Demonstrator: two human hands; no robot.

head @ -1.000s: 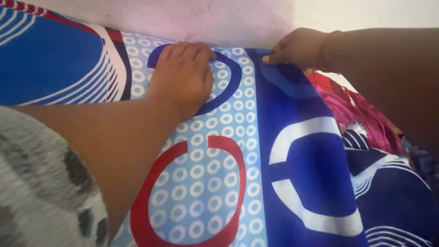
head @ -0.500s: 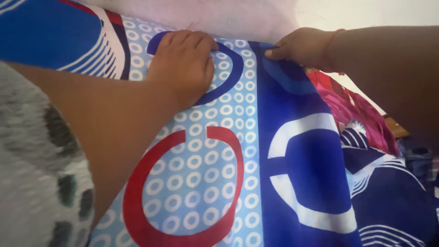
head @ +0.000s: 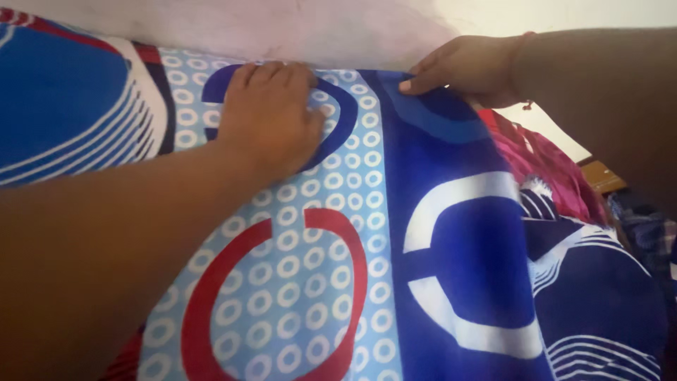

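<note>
Left hand [head: 271,116]: lying flat and released on the patterned sheet [head: 331,282], near its far edge.
Right hand [head: 462,67]: pinching the sheet's far edge, right of the left hand.

the left hand [head: 271,116] has slid a little leftward along the top edge of the patterned sheet [head: 317,282], its fingertips now over the dark blue ring's upper left. the right hand [head: 465,67] has lifted its pinched corner slightly higher toward the wall [head: 317,32].

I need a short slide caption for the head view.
Left hand presses a patterned blue sheet flat while right hand pinches its far edge.
</note>
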